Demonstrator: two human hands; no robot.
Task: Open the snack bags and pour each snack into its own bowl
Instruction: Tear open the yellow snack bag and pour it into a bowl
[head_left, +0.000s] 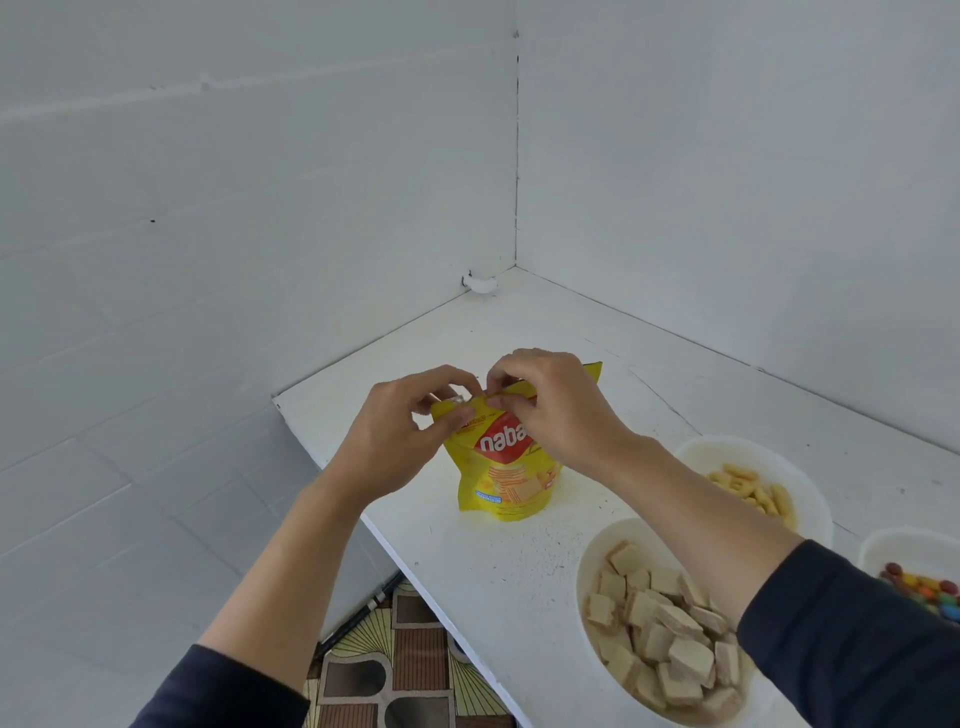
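The left hand (400, 431) pinches the upper left corner of the yellow snack bag (506, 475), thumb on the near face and fingers curled over the top edge. The right hand (550, 410) pinches the same top edge just beside it, near the middle, with its fingertips almost meeting those of the left. I record both grips as firm pinches on the seal strip. I cannot tell from this view whether the seal is torn or intact. The bag stands upright on the white table (467, 566), towards the left edge and apart from the bowls. Red lettering faces me, partly covered by the right hand. To the right of the bag, near the front edge, a white bowl (586, 561) holds pale square wafer pieces (660, 634); the right forearm crosses over its far rim. Behind it a second white bowl (727, 444) holds yellow stick-shaped snacks (748, 486). A third white bowl (872, 545), cut off by the right border, holds coloured round candies (930, 590). Both forearms are bare, with dark sleeves (831, 639) pushed up towards the elbows. The table sits in a corner of white walls, and a patterned floor (395, 670) shows below its left edge.
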